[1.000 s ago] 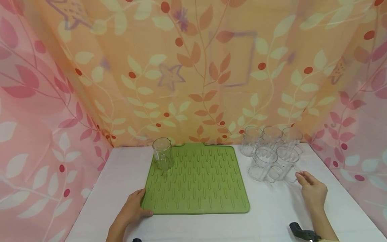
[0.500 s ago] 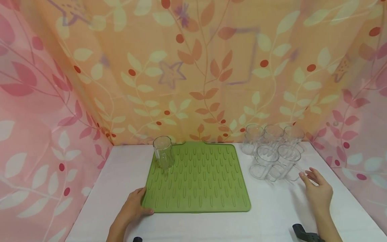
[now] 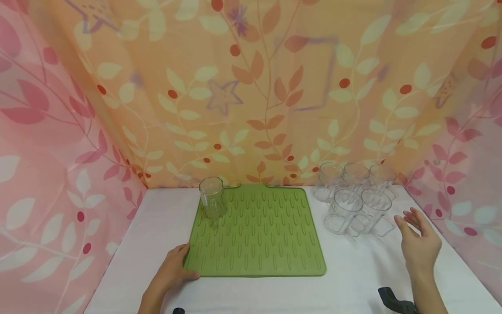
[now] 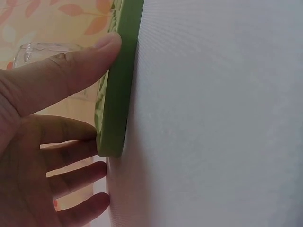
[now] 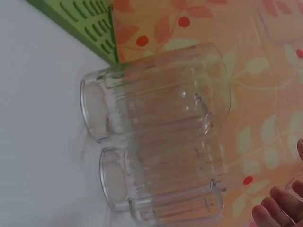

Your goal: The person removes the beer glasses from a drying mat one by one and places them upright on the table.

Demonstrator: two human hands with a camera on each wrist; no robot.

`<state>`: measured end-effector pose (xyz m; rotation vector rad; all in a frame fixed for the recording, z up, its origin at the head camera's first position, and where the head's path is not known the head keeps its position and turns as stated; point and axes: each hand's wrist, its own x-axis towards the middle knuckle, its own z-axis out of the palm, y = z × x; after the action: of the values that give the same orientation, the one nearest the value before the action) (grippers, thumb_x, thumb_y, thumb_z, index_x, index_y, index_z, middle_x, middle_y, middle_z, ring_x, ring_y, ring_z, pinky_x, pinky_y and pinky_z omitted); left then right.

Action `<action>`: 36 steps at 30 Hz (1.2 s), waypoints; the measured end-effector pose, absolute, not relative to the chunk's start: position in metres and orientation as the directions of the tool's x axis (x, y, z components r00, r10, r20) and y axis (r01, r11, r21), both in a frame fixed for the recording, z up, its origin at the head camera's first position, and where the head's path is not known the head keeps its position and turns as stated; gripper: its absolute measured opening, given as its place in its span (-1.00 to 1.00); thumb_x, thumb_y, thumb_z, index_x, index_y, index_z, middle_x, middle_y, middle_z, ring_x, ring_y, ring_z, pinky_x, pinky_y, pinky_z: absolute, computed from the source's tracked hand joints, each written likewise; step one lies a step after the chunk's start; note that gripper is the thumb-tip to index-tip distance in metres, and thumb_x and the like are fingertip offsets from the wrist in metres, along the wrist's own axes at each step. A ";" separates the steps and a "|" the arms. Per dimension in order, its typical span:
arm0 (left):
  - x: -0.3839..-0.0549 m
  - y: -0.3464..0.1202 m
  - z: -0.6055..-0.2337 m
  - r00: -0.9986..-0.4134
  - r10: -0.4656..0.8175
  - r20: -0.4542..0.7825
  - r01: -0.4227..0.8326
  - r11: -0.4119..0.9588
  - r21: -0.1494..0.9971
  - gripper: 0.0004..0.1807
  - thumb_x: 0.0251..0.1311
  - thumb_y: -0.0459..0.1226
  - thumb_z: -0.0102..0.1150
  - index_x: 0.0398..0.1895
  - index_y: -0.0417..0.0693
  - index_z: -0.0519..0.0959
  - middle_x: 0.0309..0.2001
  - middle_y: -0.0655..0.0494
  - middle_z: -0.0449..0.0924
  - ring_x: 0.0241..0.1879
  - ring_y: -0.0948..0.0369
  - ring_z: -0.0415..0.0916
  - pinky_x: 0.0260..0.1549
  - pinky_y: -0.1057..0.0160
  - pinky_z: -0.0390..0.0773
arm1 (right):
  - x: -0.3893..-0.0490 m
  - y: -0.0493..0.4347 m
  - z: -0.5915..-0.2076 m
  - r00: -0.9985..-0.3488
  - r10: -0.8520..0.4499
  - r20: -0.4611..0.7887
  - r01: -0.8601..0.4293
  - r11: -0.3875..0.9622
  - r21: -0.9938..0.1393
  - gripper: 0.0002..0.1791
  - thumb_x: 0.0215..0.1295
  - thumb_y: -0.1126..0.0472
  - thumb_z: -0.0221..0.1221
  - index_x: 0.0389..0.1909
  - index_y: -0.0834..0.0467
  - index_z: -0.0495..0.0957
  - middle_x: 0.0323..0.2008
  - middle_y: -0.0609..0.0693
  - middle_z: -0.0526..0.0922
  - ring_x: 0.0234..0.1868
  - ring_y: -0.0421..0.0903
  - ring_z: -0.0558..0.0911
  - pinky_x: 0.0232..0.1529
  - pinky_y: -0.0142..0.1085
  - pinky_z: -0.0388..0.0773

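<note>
My left hand lies at the near left corner of a green ribbed drying mat. In the left wrist view its thumb rests along the mat's front edge, its fingers extended at the side edge. One clear glass mug stands upright on the mat's far left corner, handle towards me. My right hand is raised right of the mug group, fingers loosely bent, holding nothing. Nearest it is a front-row glass mug, whose handle stands apart from the fingertips. Beside that one is another glass mug.
Behind the front mugs stands a back row of glass mugs, close together near the rear curtain. Pink patterned curtains flank the white tabletop. A black wrist-camera mount shows beside the right wrist.
My right hand has let go of the front right mug's handle and drawn back to the right, its fingers spreading. My left hand stays at the mat corner.
</note>
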<state>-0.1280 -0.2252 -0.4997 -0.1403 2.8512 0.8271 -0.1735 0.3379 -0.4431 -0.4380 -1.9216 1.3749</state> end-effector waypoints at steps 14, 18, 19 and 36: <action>-0.129 -0.226 -0.501 -0.982 -0.034 -0.183 -0.127 0.842 0.524 0.14 -0.31 -0.16 0.61 0.38 -0.44 0.21 0.35 -0.39 0.26 0.35 -0.33 0.15 0.30 -0.32 0.23 | -0.189 0.287 -0.419 -0.720 0.444 0.533 -0.475 0.244 -0.845 -0.59 0.07 0.65 0.22 0.01 0.54 0.54 -0.22 -0.24 0.72 -0.17 -0.33 0.68 -0.16 -0.65 0.58; -0.130 -0.225 -0.501 -0.983 -0.036 -0.178 -0.125 0.845 0.519 0.14 -0.31 -0.16 0.61 0.38 -0.44 0.21 0.34 -0.38 0.27 0.35 -0.33 0.16 0.30 -0.31 0.23 | -0.195 0.271 -0.416 -0.761 0.373 0.532 -0.491 0.205 -0.847 -0.58 0.08 0.64 0.22 0.03 0.57 0.51 -0.21 -0.23 0.72 -0.18 -0.33 0.70 -0.15 -0.63 0.59; -0.130 -0.225 -0.501 -0.983 -0.037 -0.179 -0.126 0.846 0.519 0.14 -0.31 -0.16 0.61 0.38 -0.43 0.21 0.34 -0.38 0.27 0.35 -0.32 0.16 0.30 -0.31 0.23 | -0.196 0.267 -0.415 -0.769 0.356 0.530 -0.490 0.203 -0.848 -0.58 0.09 0.63 0.22 0.03 0.58 0.50 -0.22 -0.23 0.72 -0.19 -0.33 0.71 -0.14 -0.63 0.59; -0.129 -0.224 -0.500 -0.979 -0.048 -0.196 -0.144 0.844 0.516 0.13 -0.31 -0.16 0.61 0.37 -0.44 0.23 0.33 -0.39 0.29 0.33 -0.32 0.18 0.28 -0.31 0.25 | -0.224 0.189 -0.421 -0.892 0.013 0.452 -0.443 0.175 -0.879 -0.61 0.19 0.42 0.28 0.05 0.43 0.56 -0.17 -0.18 0.68 -0.14 -0.40 0.63 -0.15 -0.59 0.62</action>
<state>-0.1294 -0.2238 -0.5003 -0.1495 2.8467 0.8174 -0.2242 0.1893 -0.4210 0.4078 -2.1013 1.7658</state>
